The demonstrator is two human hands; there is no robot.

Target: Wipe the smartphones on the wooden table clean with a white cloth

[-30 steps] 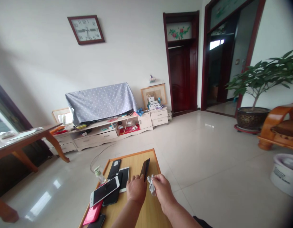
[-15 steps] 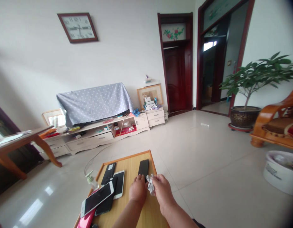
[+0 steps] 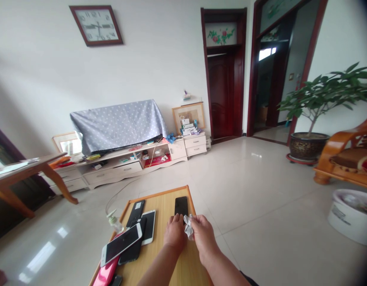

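Head view: pinching cloth [image 3: 188,228] in right hand [image 3: 205,239]; cannot tell grip of left hand [image 3: 174,233] on phone [image 3: 181,205]. Bumped, could slide off surface [image 3: 162,206].

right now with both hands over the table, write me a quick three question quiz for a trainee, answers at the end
1. What does the right hand pinch?
2. True or false: the left hand is at the near end of the black phone on the wooden table.
3. What colour is the flat item showing at the near side of the white-rimmed phone closest to the table's left edge? a) green b) pink c) yellow

Key: 1. A crumpled white piece, cloth or tissue; 2. True; 3. b
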